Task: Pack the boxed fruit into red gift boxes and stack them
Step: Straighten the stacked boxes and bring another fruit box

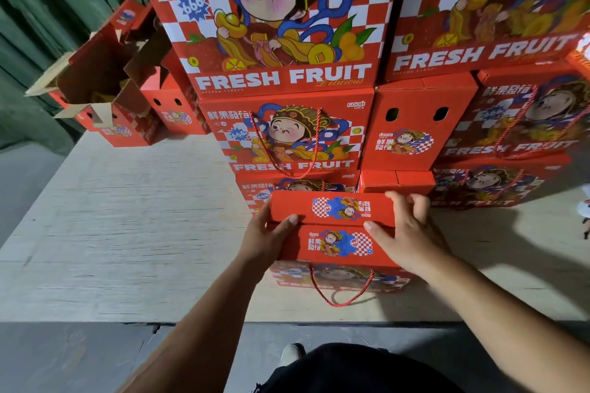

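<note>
Hands, left (265, 238) and right (407, 233), seemingly press flat on gift box (335, 241) flaps.

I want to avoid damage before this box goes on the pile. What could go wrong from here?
1. The rope handle hangs loose down the front of the red gift box; it might snag when the box is lifted.
2. The left hand and right hand press the top flaps; if these are not locked, they may spring open.
3. The stack behind is tall, so a bump might shift it.
</note>
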A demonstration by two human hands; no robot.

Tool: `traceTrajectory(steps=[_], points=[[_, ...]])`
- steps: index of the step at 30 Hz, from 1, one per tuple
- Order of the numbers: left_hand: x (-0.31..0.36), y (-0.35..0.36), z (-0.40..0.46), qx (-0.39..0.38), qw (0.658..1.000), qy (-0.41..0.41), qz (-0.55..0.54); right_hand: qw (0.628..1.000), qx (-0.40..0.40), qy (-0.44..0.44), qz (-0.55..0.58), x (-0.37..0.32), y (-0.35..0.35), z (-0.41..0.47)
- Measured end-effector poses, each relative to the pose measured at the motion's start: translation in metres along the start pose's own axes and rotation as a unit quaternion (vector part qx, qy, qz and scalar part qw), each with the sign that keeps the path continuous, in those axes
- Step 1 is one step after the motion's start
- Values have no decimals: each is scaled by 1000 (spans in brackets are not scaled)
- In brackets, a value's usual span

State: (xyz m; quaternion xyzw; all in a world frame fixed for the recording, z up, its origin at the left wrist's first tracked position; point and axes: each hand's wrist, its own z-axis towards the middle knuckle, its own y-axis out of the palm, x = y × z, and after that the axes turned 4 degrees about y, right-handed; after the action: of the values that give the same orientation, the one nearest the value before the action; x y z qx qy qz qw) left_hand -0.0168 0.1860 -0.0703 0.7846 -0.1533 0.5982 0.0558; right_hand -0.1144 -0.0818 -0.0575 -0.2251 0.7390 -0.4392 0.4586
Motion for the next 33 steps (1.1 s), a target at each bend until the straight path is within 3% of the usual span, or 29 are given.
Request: traceTrajectory(steps=[4, 7, 11, 14, 17, 22, 26, 29, 30, 31, 32, 33], points=[[-6, -12, -8, 34, 998, 4, -55, 988, -31, 43, 145, 8, 3, 4], [-6, -9, -9, -18, 992, -30, -125, 980, -16, 58, 189, 5, 4, 4], [-4, 3, -3, -11, 996, -69, -62, 970, -72, 52, 225, 1, -1, 7], [-5, -21, 8, -45, 993, -76, -79, 923, -119, 117, 346, 12, -20, 14], [-10, -26, 9, -17, 987, -79, -135, 830, -101, 242, 492, 8, -20, 10], [-8, -21, 9, -87, 980, -92, -150, 805, -209, 251, 496, 9, -25, 3], [-12, -25, 13, -61, 984, -69, -152, 815, -116, 249, 510, 6, -27, 15], [-20, -4, 9, -89, 983, -79, -138, 827, -173, 255, 470, -2, -9, 5], [-21, -4, 9, -93, 983, -79, -139, 854, -163, 248, 428, 0, -6, 3], [-19, -4, 9, -88, 984, -72, -139, 906, -114, 212, 348, 6, -3, 5], [-17, -3, 7, -74, 985, -67, -139, 962, -36, 154, 222, 10, 0, 6], [-15, 0, 2, -60, 987, -58, -137, 994, 45, 77, 63, 5, 7, 6]])
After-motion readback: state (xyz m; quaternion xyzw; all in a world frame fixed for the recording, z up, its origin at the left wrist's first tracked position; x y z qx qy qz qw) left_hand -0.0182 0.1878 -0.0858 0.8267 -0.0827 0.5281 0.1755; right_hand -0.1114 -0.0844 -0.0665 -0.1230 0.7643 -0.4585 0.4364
